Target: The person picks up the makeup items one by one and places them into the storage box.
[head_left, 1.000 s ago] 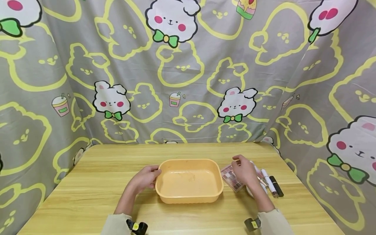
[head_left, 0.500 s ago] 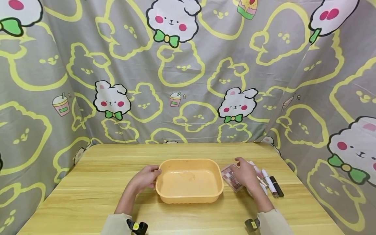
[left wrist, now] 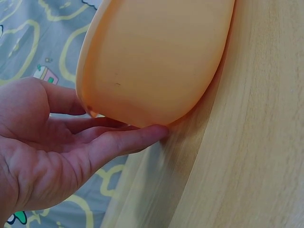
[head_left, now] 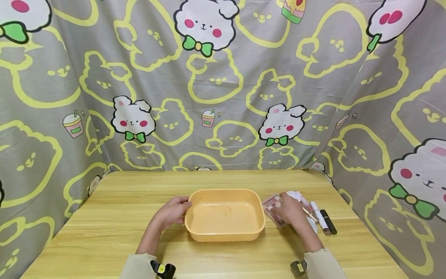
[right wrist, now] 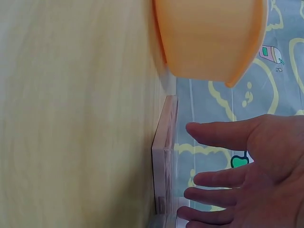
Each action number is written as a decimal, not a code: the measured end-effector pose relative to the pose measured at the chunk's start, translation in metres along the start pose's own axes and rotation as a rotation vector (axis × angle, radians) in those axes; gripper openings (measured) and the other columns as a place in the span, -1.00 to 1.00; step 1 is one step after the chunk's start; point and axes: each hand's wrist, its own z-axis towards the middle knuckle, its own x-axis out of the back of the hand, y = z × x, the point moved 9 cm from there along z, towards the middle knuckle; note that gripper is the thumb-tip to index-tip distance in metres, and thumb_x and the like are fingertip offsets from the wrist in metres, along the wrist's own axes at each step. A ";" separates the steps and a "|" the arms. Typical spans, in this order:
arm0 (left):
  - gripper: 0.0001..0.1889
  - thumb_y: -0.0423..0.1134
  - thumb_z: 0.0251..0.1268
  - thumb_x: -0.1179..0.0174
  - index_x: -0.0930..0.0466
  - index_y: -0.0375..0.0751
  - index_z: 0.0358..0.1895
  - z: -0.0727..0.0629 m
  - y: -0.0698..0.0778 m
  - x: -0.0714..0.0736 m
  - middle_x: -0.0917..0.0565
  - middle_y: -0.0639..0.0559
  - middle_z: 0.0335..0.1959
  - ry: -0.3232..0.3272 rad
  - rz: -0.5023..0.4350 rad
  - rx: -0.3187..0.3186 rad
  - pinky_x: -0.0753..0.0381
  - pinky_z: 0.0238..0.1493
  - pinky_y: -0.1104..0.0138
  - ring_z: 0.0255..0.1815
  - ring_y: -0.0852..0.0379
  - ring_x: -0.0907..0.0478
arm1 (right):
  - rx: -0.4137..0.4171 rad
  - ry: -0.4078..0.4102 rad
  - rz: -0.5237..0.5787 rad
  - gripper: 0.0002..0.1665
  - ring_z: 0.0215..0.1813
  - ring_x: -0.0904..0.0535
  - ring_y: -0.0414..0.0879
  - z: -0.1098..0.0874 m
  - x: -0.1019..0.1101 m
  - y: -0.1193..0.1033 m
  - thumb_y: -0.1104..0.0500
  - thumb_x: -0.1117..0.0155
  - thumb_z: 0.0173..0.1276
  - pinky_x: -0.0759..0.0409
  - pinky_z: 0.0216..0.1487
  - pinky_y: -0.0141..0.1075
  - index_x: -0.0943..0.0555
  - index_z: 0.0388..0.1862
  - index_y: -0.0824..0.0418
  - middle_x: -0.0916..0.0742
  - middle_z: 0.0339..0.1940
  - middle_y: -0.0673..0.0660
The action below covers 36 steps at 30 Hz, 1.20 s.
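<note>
My left hand (head_left: 173, 211) holds the left end of an orange plastic basin (head_left: 224, 234). In the left wrist view, the thumb of that hand (left wrist: 71, 147) reaches over the basin's rim while the other fingers lie against the outer wall (left wrist: 152, 61). The basin stands upright on the table, with nothing inside. My right hand (head_left: 290, 209) hovers over an eyeshadow palette (head_left: 271, 207) lying flat to the right of the basin. The right wrist view shows this hand (right wrist: 266, 166) with fingers extended and apart, just above the palette (right wrist: 164, 152), holding nothing.
Beside the right hand lie a white round item (head_left: 294, 195), a white tube (head_left: 319, 217) and a black tube (head_left: 328, 221). Another white round item (head_left: 312, 224) is partly hidden under the right forearm. A patterned curtain (head_left: 223, 97) rises behind the wooden table (head_left: 115, 217).
My right hand has lowered toward the palette and come slightly nearer me, uncovering the far white round item. The left hand and basin stay in place.
</note>
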 end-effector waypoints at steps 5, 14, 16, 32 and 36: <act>-0.50 -0.24 0.64 0.14 -0.24 -0.48 0.48 -0.001 0.003 -0.001 -0.59 -0.37 0.21 -0.009 0.012 -0.011 -0.74 -0.17 0.17 0.10 -0.13 -0.65 | 0.006 -0.037 -0.063 -0.20 0.15 -0.59 0.46 0.000 -0.003 -0.001 0.09 -0.43 0.13 -0.51 0.21 0.26 -0.49 0.25 0.57 -0.69 0.09 0.49; -0.50 -0.25 0.64 0.14 -0.24 -0.49 0.47 -0.001 0.003 -0.002 -0.58 -0.37 0.21 -0.014 0.009 -0.016 -0.74 -0.17 0.15 0.11 -0.14 -0.64 | 0.025 -0.069 -0.144 -0.29 0.07 -0.62 0.45 -0.001 -0.005 -0.004 0.04 -0.42 0.17 -0.46 0.09 0.29 -0.57 0.16 0.52 -0.73 0.03 0.42; -0.50 -0.25 0.64 0.14 -0.25 -0.49 0.47 -0.001 0.003 -0.002 -0.59 -0.37 0.21 -0.015 0.008 -0.018 -0.73 -0.18 0.15 0.10 -0.14 -0.64 | 0.022 -0.071 -0.147 -0.30 0.06 -0.62 0.44 -0.001 -0.005 -0.004 0.03 -0.42 0.18 -0.46 0.07 0.28 -0.58 0.16 0.52 -0.74 0.01 0.41; -0.51 -0.26 0.63 0.13 -0.28 -0.46 0.46 0.001 0.001 -0.001 -0.62 -0.32 0.19 0.000 -0.008 -0.009 -0.74 -0.16 0.14 0.13 -0.14 -0.64 | 0.006 -0.086 -0.145 -0.30 0.03 -0.65 0.37 -0.005 -0.007 -0.009 0.01 -0.45 0.17 -0.39 0.14 0.31 -0.60 0.15 0.49 -0.75 0.00 0.38; -0.52 -0.26 0.63 0.14 -0.29 -0.47 0.45 0.000 0.001 -0.001 -0.62 -0.33 0.17 -0.010 -0.004 -0.016 -0.74 -0.18 0.15 0.10 -0.13 -0.65 | 0.001 -0.096 -0.143 -0.30 0.06 -0.64 0.38 -0.006 -0.007 -0.011 0.02 -0.46 0.18 -0.37 0.15 0.32 -0.59 0.16 0.49 -0.75 0.02 0.38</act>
